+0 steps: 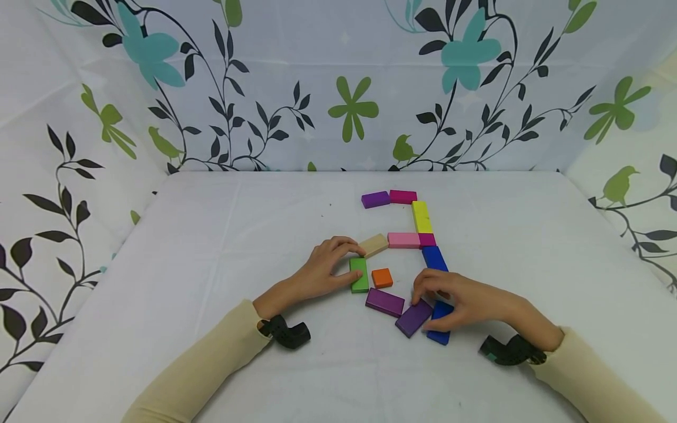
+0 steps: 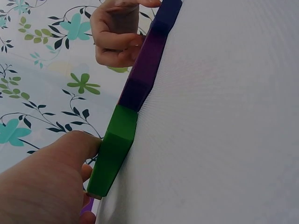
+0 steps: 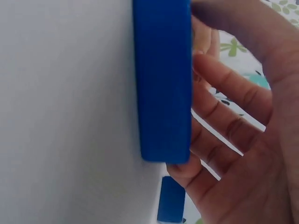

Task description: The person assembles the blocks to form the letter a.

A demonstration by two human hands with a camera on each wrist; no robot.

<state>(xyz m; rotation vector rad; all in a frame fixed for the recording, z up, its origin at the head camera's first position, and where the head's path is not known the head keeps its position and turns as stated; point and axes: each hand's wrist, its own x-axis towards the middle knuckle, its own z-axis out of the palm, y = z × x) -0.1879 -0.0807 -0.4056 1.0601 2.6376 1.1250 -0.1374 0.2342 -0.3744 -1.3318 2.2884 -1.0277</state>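
Observation:
My left hand is at the green block, its thumb on the block and its index fingertip at the far end, beside a plain wooden block. In the left wrist view the thumb meets the green block. My right hand pinches a dark purple block, index finger at its upper corner and thumb at its lower right. That thumb crosses over a blue block, which hides much of the fingers in the right wrist view. Another purple block lies just left of the pinched one.
An orange block sits inside the curve of blocks. Farther up lie a second blue block, a pink block, a small magenta block, a yellow block, a crimson block and a violet block.

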